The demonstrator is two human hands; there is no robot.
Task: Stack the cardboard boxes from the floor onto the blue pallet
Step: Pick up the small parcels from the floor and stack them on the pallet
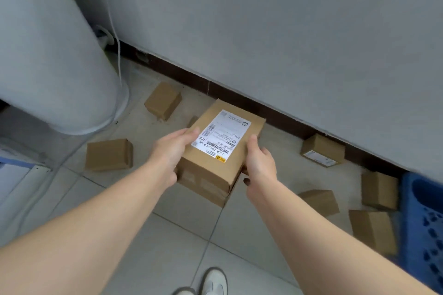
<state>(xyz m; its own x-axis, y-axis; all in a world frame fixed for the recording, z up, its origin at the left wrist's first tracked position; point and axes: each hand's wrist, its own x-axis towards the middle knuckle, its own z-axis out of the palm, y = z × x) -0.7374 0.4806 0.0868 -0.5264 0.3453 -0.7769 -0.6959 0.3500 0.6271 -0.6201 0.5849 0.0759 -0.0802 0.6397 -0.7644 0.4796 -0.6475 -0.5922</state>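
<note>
Grip was two-handed: your left hand (172, 151) and right hand (260, 163) clasped the labelled cardboard box (208, 175) by its sides, above loose boxes (109, 154) on the floor (182, 235).

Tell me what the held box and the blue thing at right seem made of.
Held box: brown cardboard, matte, folded edges; white printed paper label on top. Blue pallet: likely moulded plastic, judging by its uniform colour and grid openings.

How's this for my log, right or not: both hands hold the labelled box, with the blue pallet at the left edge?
Not quite. The head view shows the blue pallet at the right edge; the left hand and right hand do hold the labelled box.
</note>
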